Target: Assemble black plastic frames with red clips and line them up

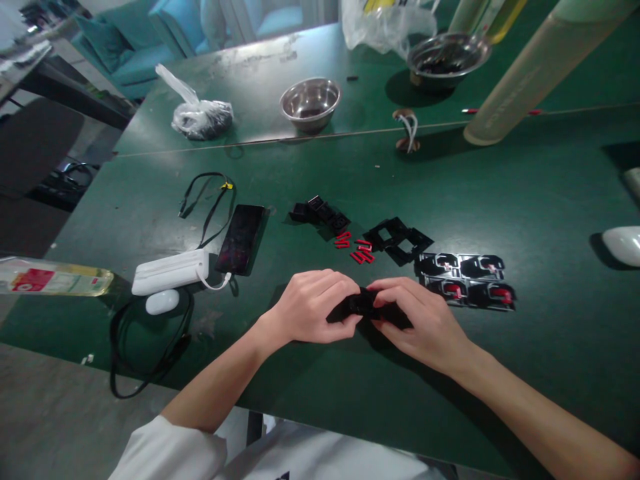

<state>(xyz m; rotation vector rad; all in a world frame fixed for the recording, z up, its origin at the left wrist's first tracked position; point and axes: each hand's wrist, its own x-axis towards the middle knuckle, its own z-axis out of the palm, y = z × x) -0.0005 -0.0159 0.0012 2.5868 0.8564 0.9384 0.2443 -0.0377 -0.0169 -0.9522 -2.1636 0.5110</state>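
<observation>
Pinching a small black part [362,303] between them above a green table [500,347], the left hand [323,307] and right hand [417,320] meet fingertip to fingertip, the fingers of both bent and closed on it. The part's finer shape is hidden in their grip.

Well to the left of the fingers, toward the near edge, a black cable [117,360] lies coiled beside a rounded white case [163,302]. Just beyond the case sits a white power bank [170,271], its short lead reaching a dark phone [241,239]; a bottle [60,279] of yellowish liquid lies farther left.

To the right of the fingertips, just past the right hand, rests a glossy black tray [463,280] with four sections, red showing in the two nearer ones. Directly beyond the fingers are small red pieces [363,252], with flat black frames [397,239] to their right and black blocks [323,212] to their left. A white mouse [624,245] sits far right.

Farther out, past the fingers, stand a tall bottle [535,73] at right, a spool [409,131] and a steel bowl [310,105], with a tied plastic bag [203,119] at left. A second bowl [447,57] holds dark pieces; blue sofas [130,50] line the background.
</observation>
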